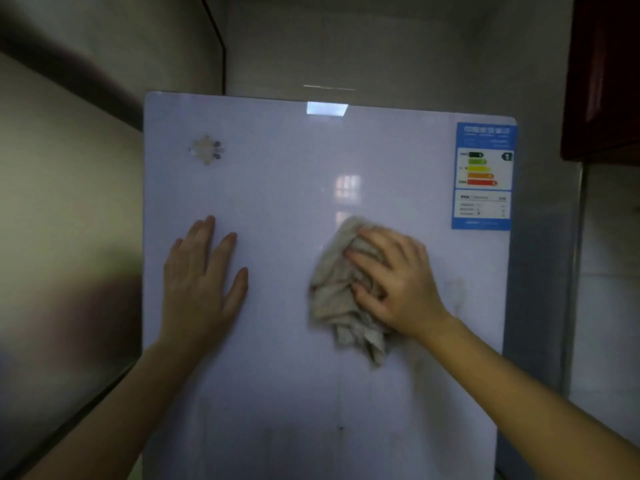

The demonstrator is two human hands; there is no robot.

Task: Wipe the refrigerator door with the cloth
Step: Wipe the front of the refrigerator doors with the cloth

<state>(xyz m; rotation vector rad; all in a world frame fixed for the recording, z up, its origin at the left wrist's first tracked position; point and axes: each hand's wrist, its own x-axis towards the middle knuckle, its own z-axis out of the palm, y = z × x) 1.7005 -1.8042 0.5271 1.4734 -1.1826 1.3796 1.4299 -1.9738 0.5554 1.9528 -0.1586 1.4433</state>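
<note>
The pale, glossy refrigerator door (287, 188) fills the middle of the head view. My right hand (394, 282) presses a crumpled beige cloth (336, 292) against the door right of centre, its fingers curled into the folds. The cloth bunches out to the left of and below the hand. My left hand (204, 282) lies flat on the door's left half, fingers straight and spread, holding nothing.
A blue energy label (483, 174) sticks to the door's upper right corner. A small diamond-shaped sticker (207, 149) sits at the upper left. A wall stands close on the left, and a dark red cabinet (602, 74) hangs at the upper right. A faint smudge (455, 292) marks the door right of my right hand.
</note>
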